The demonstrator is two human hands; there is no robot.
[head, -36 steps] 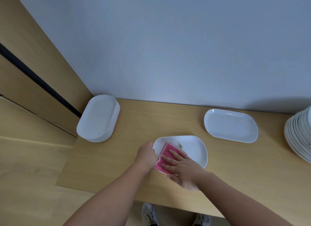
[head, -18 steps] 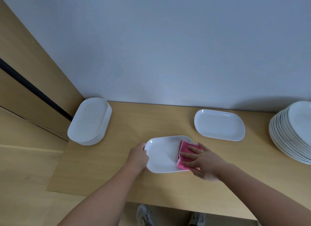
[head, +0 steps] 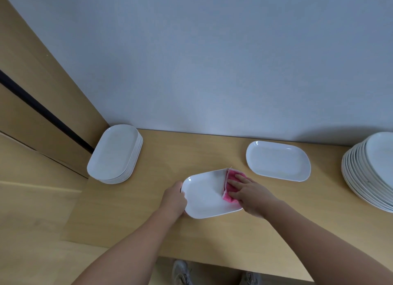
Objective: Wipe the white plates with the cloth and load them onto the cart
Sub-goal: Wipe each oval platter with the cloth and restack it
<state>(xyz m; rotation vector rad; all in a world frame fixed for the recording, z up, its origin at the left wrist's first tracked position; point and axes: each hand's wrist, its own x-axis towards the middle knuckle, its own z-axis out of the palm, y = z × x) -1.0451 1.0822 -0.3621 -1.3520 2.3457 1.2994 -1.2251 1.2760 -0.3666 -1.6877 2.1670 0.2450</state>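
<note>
Fingers of the right hand are lying straight and close together, pressing the pink cloth flat onto the right end of the white plate, while the left hand is curling round the plate's left rim, apparently bracing it so it does not skid under the wiping. Around them the wooden table is carrying a lone plate near the cloth, a left stack by the wooden panel and a taller right stack at the frame edge, with a grey wall rising behind; no cart is showing.
</note>
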